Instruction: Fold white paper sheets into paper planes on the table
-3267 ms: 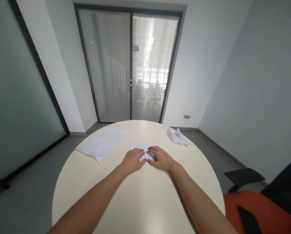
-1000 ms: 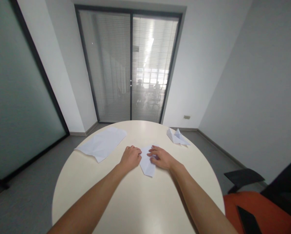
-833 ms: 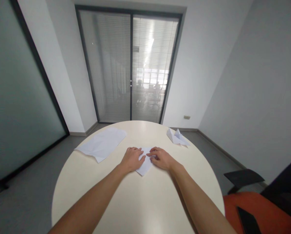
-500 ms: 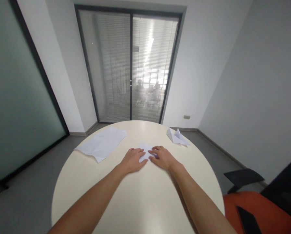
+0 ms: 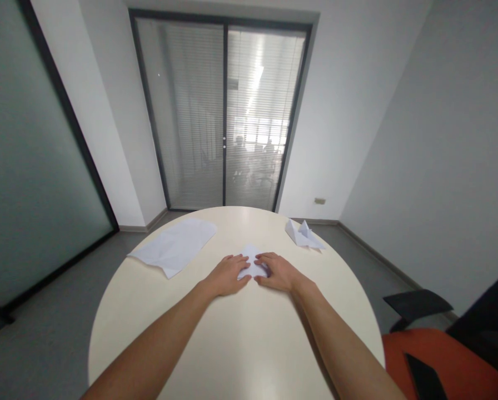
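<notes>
A small piece of folded white paper (image 5: pixel 252 268) lies near the middle of the table, partly hidden under my fingers. My left hand (image 5: pixel 229 275) holds its left side, fingertips on top and thumb at the near edge. From the other side my right hand (image 5: pixel 276 271) has hold of the right part, fingers curved over it and thumb by the near edge. The two thumbs almost meet at the bottom of the paper. Its pointed far end shows between the hands.
A larger creased white sheet (image 5: pixel 178 244) lies at the left on the round cream table (image 5: pixel 249 339). At the far right rests a folded paper shape (image 5: pixel 304 234) with raised points. An orange chair (image 5: pixel 436 355) with black armrests stands close to the table's right edge.
My right hand has shifted slightly and its fingers are now more bent, uncovering more of the small paper. My left hand is almost where it was.
</notes>
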Motion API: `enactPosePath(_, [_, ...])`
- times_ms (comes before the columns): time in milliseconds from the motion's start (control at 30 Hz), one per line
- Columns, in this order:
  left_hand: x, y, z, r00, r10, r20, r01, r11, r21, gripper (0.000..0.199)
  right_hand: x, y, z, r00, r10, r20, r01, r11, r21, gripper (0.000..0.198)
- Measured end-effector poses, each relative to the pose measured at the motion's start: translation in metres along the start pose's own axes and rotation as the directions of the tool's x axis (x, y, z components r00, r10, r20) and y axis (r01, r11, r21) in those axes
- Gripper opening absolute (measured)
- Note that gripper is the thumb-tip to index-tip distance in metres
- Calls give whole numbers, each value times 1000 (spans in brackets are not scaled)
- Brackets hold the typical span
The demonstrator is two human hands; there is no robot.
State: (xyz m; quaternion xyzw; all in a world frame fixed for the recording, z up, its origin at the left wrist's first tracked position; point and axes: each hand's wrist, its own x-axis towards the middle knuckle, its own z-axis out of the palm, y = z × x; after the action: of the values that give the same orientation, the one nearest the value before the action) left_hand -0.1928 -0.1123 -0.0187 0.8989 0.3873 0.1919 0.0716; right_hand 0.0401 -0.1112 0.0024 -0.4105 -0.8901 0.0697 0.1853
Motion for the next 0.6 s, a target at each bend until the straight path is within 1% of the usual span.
enactPosePath(133, [0, -3, 0, 1000, 20, 3, -20, 1000, 0, 40, 0, 3, 1, 1000, 3, 11, -3, 1000, 12, 49])
enactPosePath(300, [1, -5, -1, 1000, 21, 11, -21, 1000, -15, 37, -2, 10, -1, 998, 63, 20, -64, 996, 63, 52])
enactPosePath(467, [2, -2, -6, 1000, 17, 14, -16, 1000, -7, 35, -4, 11, -7, 995, 88, 38, -91, 991, 102, 48])
enactPosePath(600, [1, 0, -11, 998, 58, -19, -58, 998, 2, 32, -4, 12, -9, 996, 85, 27, -88, 989, 116, 44])
